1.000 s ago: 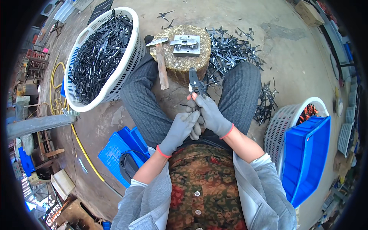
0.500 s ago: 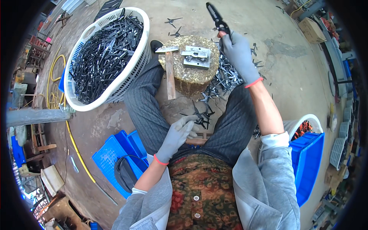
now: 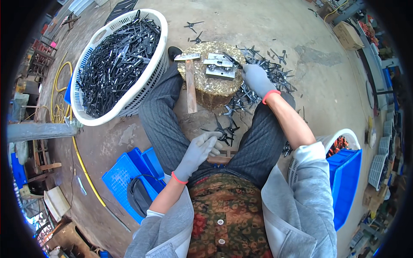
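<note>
My right hand [image 3: 257,79], in a grey glove, is closed round black-handled pliers [image 3: 232,60]. The pliers' far end lies over the metal block [image 3: 220,72] on top of a round stump [image 3: 211,94]. Beside the block rests a hammer [image 3: 191,84] with a wooden handle, its head on the stump. My left hand [image 3: 200,150], gloved in grey too, rests above my lap with loosely bent fingers set apart. I see nothing held in it. Just beyond its fingertips, several open pliers [image 3: 223,132] lie on the floor.
A white basket [image 3: 161,43] heaped with black pliers stands at the left. Loose pliers [image 3: 277,75] are strewn right of the stump. Blue crates [image 3: 118,176] sit at lower left. A blue bin [image 3: 346,185] and a white basket [image 3: 355,137] stand at right.
My right hand has come down and slightly left, bringing the pliers from raised in the air to the metal block. My left hand has stayed nearly still.
</note>
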`<state>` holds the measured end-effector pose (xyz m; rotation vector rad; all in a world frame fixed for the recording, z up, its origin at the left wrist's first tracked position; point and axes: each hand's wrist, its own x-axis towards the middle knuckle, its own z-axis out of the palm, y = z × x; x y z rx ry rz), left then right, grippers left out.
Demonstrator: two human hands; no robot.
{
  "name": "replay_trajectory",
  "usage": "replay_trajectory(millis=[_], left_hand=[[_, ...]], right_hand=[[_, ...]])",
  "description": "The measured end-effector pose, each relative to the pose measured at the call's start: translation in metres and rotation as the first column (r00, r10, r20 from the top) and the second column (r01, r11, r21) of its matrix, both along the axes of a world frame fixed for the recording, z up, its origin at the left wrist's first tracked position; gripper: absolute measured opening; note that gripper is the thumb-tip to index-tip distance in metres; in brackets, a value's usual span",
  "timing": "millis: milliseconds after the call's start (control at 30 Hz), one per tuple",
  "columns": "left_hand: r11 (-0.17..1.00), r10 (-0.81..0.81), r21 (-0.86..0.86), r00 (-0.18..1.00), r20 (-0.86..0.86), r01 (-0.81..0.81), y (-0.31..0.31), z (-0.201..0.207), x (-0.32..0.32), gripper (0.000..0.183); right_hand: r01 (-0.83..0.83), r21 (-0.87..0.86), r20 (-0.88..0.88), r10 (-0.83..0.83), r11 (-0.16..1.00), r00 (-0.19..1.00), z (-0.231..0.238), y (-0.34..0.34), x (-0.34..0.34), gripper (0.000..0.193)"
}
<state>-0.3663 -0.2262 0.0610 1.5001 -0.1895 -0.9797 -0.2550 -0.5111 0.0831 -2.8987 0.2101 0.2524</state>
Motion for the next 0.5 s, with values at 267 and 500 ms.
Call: replay_trajectory(millis=[267,500], left_hand=[[0.999,0.035,-0.004,0.999,0.026,-0.035,0.003,0.009,0.010,0.040],[0.982,0.138,-0.142,0.986,0.094,-0.123,-0.004,0.037,0.029,0.042]], right_hand=[[0.245,0.961,-0.255,-0.062,-0.128,0.965,0.004,0.017,-0.069,0.024],[0.300,0.914,-0.299,0.045,-0.274,0.953,0.009,0.066,-0.116,0.028]])
